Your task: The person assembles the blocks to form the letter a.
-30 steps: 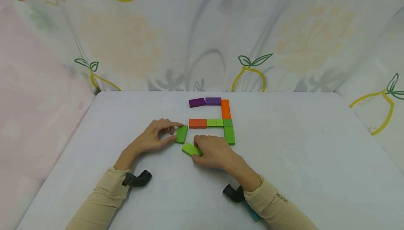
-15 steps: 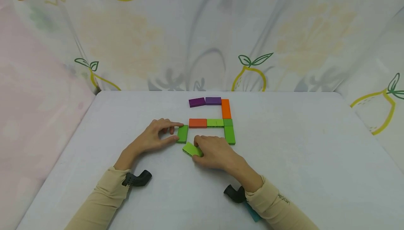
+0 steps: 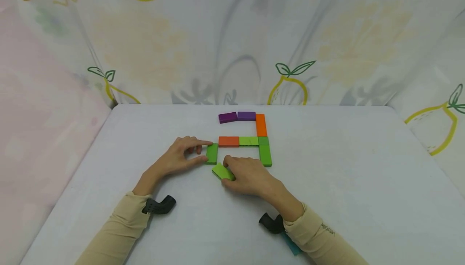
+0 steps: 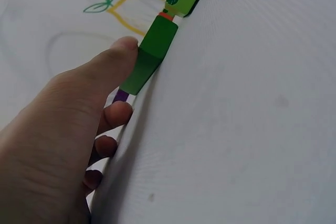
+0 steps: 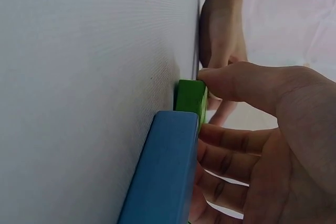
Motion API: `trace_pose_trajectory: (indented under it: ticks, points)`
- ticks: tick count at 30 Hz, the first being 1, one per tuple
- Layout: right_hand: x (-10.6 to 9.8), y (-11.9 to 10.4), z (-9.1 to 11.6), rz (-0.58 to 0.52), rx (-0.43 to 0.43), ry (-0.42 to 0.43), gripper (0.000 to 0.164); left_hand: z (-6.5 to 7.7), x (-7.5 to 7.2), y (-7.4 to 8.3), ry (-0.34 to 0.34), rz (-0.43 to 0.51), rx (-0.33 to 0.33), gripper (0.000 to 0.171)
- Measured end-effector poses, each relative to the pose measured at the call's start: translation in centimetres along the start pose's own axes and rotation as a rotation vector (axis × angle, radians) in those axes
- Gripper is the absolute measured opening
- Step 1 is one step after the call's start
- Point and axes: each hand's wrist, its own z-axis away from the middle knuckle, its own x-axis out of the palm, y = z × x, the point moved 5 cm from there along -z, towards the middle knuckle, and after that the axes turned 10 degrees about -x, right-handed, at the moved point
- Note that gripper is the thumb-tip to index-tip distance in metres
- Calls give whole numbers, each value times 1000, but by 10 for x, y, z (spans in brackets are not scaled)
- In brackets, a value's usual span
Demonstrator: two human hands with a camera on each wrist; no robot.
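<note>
My left hand [image 3: 179, 154] pinches a green block [image 3: 212, 154] by its two ends, index finger at the far end and thumb at the near end. In the left wrist view the thumb presses against this green block [image 4: 149, 53]. My right hand [image 3: 248, 176] holds a light green block [image 3: 222, 172] between thumb and fingers, lying slantwise just in front of the other one. From the right wrist, part of that block [image 5: 190, 97] shows behind a blue block [image 5: 163, 166]. The head view has the blue block hidden under my right hand.
Beyond the hands, flat blocks form a figure: dark purple [image 3: 227, 117], violet [image 3: 246, 116], orange [image 3: 261, 125], red-orange [image 3: 229, 141], light green [image 3: 248, 141] and green [image 3: 265, 156]. A teal block [image 3: 291, 244] lies partly under my right sleeve. A printed cloth [image 3: 225, 34] hangs behind the table.
My left hand has slid its green block slightly right and straightened it, close to the red-orange block's left end. The light green block in my right hand has shifted a little right.
</note>
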Motion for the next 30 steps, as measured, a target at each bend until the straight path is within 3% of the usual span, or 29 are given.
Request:
trace_pose_trajectory:
  ticks: [30]
  points:
    - [4,-1,-2,-39,4,-13,34,0,2,-1,20,-19,11,43]
